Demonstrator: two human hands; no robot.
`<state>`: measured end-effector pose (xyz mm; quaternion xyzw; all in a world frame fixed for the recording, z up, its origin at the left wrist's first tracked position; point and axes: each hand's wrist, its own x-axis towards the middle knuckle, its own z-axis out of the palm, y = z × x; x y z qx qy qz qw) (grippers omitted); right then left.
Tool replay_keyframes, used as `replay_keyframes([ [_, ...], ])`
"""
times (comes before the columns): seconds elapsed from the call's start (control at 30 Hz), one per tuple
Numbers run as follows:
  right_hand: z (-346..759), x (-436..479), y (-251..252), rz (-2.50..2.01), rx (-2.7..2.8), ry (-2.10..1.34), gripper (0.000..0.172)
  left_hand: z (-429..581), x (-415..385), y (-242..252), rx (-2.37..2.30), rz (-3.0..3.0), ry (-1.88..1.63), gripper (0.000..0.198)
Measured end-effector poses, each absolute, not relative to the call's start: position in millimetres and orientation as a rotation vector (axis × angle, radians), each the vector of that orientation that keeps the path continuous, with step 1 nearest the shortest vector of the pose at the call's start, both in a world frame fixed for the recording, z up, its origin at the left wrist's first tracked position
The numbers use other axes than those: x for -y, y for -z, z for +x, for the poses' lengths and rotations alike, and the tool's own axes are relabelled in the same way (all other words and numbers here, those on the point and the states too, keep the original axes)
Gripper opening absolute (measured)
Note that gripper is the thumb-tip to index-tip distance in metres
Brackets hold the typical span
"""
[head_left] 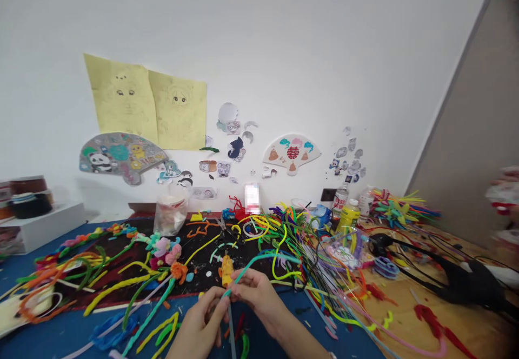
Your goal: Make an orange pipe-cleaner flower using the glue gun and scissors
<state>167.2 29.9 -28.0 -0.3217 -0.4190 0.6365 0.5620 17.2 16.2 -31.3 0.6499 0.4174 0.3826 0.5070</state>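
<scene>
My left hand [206, 318] is closed, with thumb and fingers pinching a teal pipe cleaner [267, 256] near its lower end. Just beside it, my right hand [259, 297] pinches the same pipe cleaner, whose free length arcs up and off to the right. A thin pale stick [232, 332] runs down from between the hands; its upper end is hidden by the fingers. Right behind the fingertips lies a bumpy yellow-orange object [227, 270] whose kind I cannot make out.
A bunch of pipe-cleaner flowers [166, 251] lies on the dark mat [198, 251] at the left. Loose pipe cleaners [284, 229] pile up behind and right. Pliers [224, 229], a plastic cup [170, 215], a yellow bottle [349, 215] and a black strap [446, 283] are around.
</scene>
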Motion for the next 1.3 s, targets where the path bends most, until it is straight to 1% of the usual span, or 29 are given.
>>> replay_keyframes([
  [0.13,167,-31,29,-0.738,0.993,-1.478,0.034,16,-21,30,-0.989,1.49,-0.905,0.041],
  [0.27,167,-31,31,-0.734,1.004,-1.469,0.034,14,-26,29,-0.93,1.223,-0.854,0.045],
  [0.37,166,-31,32,-0.74,1.005,-1.46,0.033,13,-26,26,-0.896,0.978,-0.8,0.043],
  [0.5,166,-31,30,-0.768,1.003,-1.453,0.033,14,-24,22,-0.841,0.844,-0.806,0.039],
  [0.7,165,-27,24,-0.785,1.006,-1.478,0.034,12,-23,23,-0.809,0.787,-0.792,0.037],
  [1.07,162,-21,21,-0.613,1.024,-1.61,0.03,13,-14,16,-0.722,0.761,-0.787,0.034],
  [1.2,161,-20,24,-0.637,1.046,-1.634,0.03,16,-13,18,-0.752,0.749,-0.745,0.039],
  [1.3,160,-21,28,-0.657,1.068,-1.629,0.032,21,-19,33,-0.802,0.809,-0.835,0.046],
])
